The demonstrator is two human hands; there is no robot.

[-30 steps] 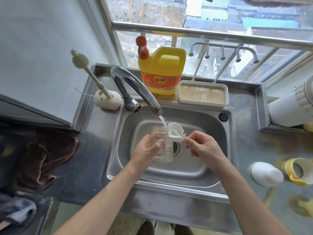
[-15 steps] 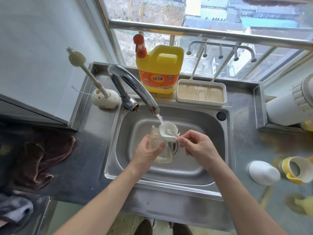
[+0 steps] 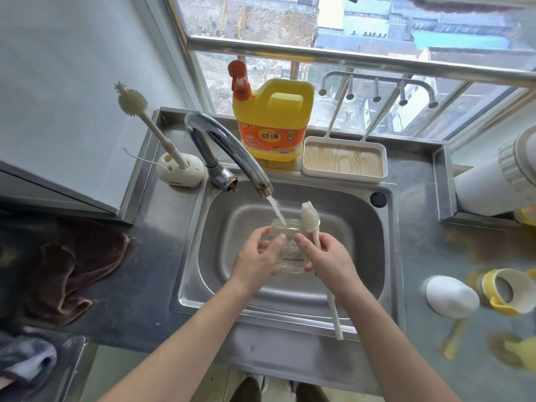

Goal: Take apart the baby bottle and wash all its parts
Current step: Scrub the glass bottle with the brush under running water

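The clear bottle body [image 3: 290,256] is held upright over the basin of the steel sink [image 3: 368,236], with its open mouth turned up. It is gripped by the left hand [image 3: 255,258], whose fingers and thumb are curled round its side. A thin stream of water [image 3: 277,211] is poured from the faucet [image 3: 226,146] into the bottle's mouth.

The long white handle of a sponge brush [image 3: 309,219] is gripped by the right hand [image 3: 329,258], and the thumb of that hand is laid against the bottle's right side. The brush head is kept outside the bottle, just beside and above its rim, while the handle's free end is pointed down over the sink's near edge.

On the table [image 3: 429,242] to the right of the sink, a white dome cap [image 3: 451,295] is laid on its side, with a yellow collar [image 3: 504,291] just beside it. Behind the sink a yellow detergent jug [image 3: 274,123] and a wood-look tray [image 3: 343,161] are set side by side. A second brush [image 3: 136,107] is stood in a holder [image 3: 179,169] left of the faucet, and a brown cloth [image 3: 66,271] is left crumpled at the far left.
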